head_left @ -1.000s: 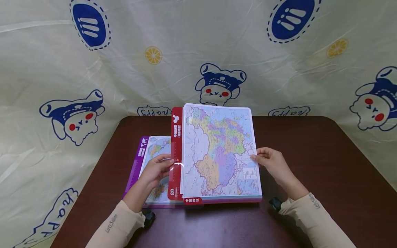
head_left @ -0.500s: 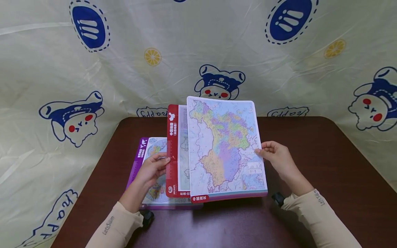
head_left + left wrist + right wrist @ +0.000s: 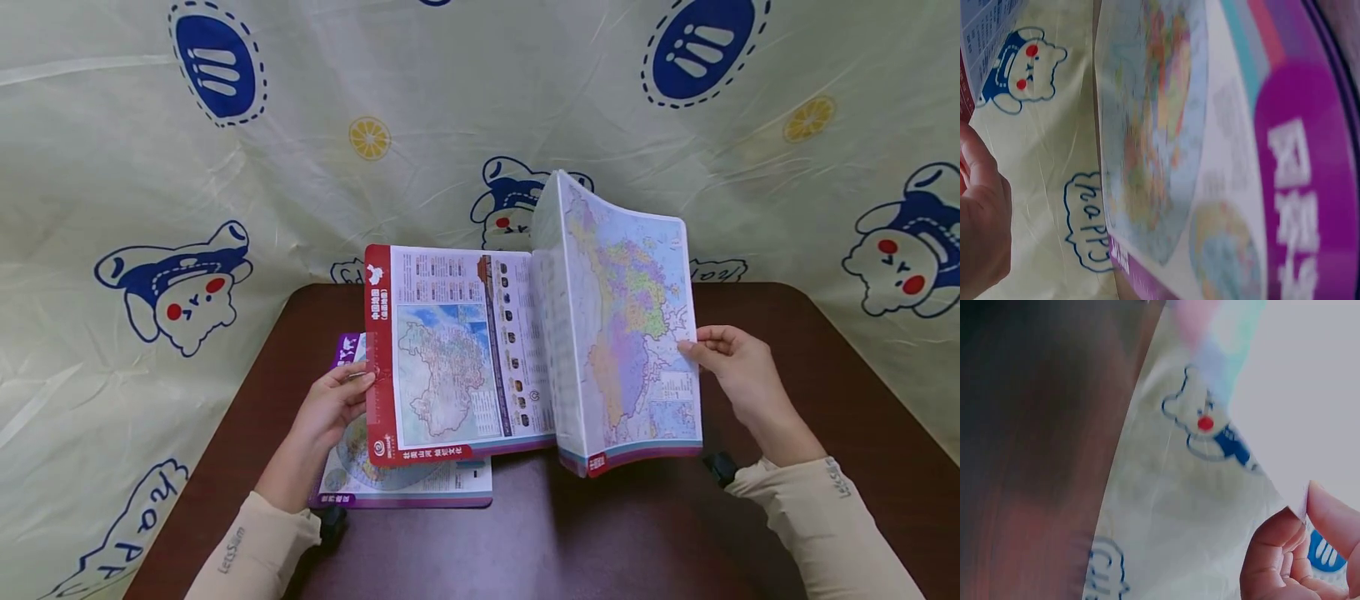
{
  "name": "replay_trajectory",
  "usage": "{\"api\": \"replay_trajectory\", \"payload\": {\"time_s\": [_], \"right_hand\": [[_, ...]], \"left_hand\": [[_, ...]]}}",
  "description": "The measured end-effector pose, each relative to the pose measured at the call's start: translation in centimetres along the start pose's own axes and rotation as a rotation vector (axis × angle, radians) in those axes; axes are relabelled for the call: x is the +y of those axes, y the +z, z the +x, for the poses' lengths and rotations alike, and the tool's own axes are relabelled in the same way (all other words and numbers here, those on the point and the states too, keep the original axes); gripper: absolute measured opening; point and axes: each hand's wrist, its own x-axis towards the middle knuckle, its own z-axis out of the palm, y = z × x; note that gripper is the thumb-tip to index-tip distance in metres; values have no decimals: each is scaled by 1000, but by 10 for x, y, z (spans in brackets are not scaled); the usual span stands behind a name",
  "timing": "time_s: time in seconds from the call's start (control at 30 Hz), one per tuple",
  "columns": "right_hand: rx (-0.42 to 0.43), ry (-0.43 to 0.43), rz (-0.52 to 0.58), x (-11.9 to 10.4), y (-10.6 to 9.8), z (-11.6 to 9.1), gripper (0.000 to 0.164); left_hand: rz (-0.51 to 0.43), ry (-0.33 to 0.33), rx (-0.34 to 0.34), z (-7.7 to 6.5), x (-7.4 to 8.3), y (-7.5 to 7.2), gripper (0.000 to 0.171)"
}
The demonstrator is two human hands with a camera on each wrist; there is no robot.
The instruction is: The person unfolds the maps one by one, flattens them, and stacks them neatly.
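Here's the red map (image 3: 517, 358), held up above the purple map (image 3: 450, 482), covering much of it in the head view and reaching well past its right side. The left hand (image 3: 322, 408), over the purple map's left edge, pinches the red border (image 3: 381, 333) between thumb and fingers. Well to the right of the purple map, the right hand (image 3: 742, 379) has thumb and forefinger nipped on the right panel's (image 3: 630, 325) outer edge. And what a shape: the left panel (image 3: 442, 375) flat, the right one taller and bowed! Beneath the purple map spreads the dark table (image 3: 517, 542); beyond it hangs the curtain (image 3: 442, 200), bear prints and all.
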Motion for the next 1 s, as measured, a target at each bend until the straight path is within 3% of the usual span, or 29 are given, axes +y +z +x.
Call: {"api": "replay_trajectory", "payload": {"time_s": [0.23,0.5,0.77,1.0], "right_hand": [[71,111,-93,19,-32,5,57],[127,203,-158,53,-67,12,65],[160,274,-194,72,-89,23,64],[224,302,-181,84,-100,35,55]], "left_hand": [[-12,16,34,1,9,-17,28],[-17,31,24,4,19,-32,25],[58,13,61,15,32,-38,15],[175,19,150,32,40,-34,9]]}}
